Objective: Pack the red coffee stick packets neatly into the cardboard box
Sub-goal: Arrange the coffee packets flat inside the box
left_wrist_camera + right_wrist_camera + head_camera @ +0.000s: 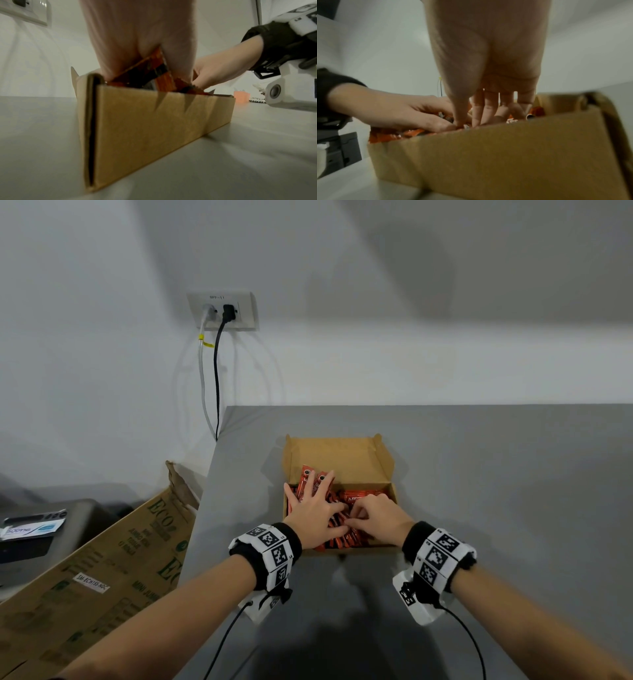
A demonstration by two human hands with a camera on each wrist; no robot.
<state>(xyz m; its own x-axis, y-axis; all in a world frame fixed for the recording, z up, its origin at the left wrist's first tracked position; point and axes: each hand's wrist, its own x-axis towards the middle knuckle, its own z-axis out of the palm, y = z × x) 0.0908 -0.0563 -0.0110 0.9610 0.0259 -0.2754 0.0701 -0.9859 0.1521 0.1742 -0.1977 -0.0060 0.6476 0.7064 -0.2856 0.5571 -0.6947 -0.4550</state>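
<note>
An open cardboard box (337, 455) sits on the grey table with its lid leaning back. Several red coffee stick packets (363, 495) lie jumbled inside, some standing up against the lid. My left hand (313, 505) lies over the left part of the pile, fingers spread and straight, pressing down. My right hand (380, 515) is beside it over the middle, fingers curled down and pinching packets at its fingertips. In the left wrist view a red packet (164, 79) pokes up past the box wall (154, 128). In the right wrist view my fingers (489, 111) dig into the packets (393, 135).
A large printed carton (102, 570) leans against the table's left edge, with a dark device (41, 529) beyond it. A wall socket (222, 309) with two cables hangs above the table corner. Bare grey table (496, 491) stretches right of the box.
</note>
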